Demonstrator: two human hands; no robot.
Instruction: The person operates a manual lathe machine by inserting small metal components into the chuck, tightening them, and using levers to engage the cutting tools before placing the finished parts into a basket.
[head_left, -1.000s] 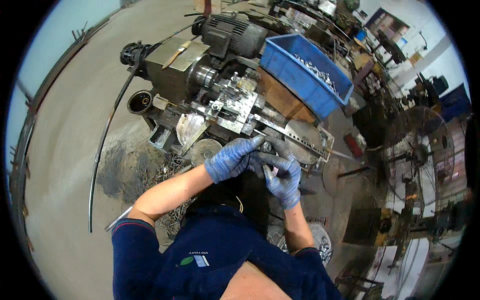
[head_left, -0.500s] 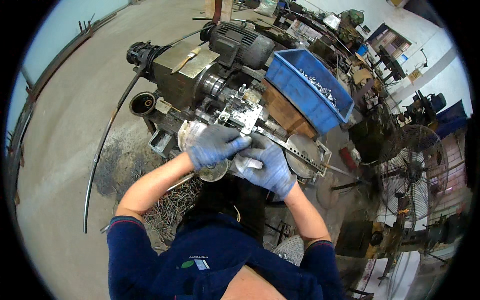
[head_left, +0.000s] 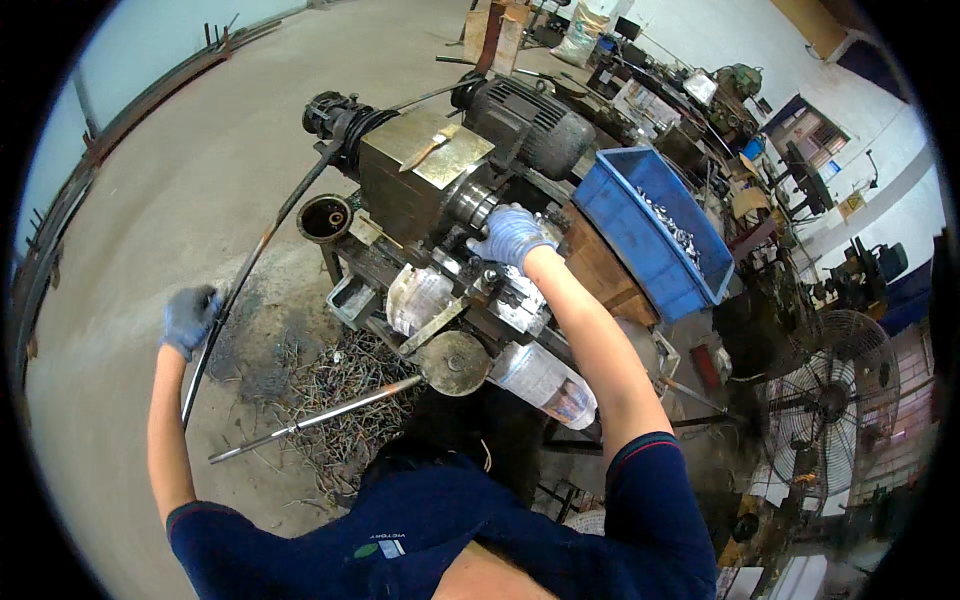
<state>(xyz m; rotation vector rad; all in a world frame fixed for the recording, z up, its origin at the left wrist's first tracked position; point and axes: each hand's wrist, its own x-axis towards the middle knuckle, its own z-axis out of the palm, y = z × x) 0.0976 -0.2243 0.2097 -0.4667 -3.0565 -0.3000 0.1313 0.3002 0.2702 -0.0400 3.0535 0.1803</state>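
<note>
Left hand (head_left: 189, 320) by long bar (head_left: 248, 260), frame left, can't tell if fingers grip | right hand (head_left: 513, 237) at shiny spindle (head_left: 470, 203), upper centre, fingers curled, hold hidden | bar seems stiff, weighty; grasp low

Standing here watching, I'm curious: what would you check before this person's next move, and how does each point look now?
1. Both hands covered: ok. The left hand and right hand are gloved.
2. Right hand well clear of the shiny spindle: not ok. It is close beside it; contact is unclear.
3. Spindle stopped: cannot tell from a still picture.
4. Left hand gripping the long dark rod: cannot tell. It is right at the rod, but the fingers are unclear.
5. Brush away from both hands: ok. It lies on top of the machine.
6. Floor beside the machine free of scraps: not ok. A pile lies there.
</note>
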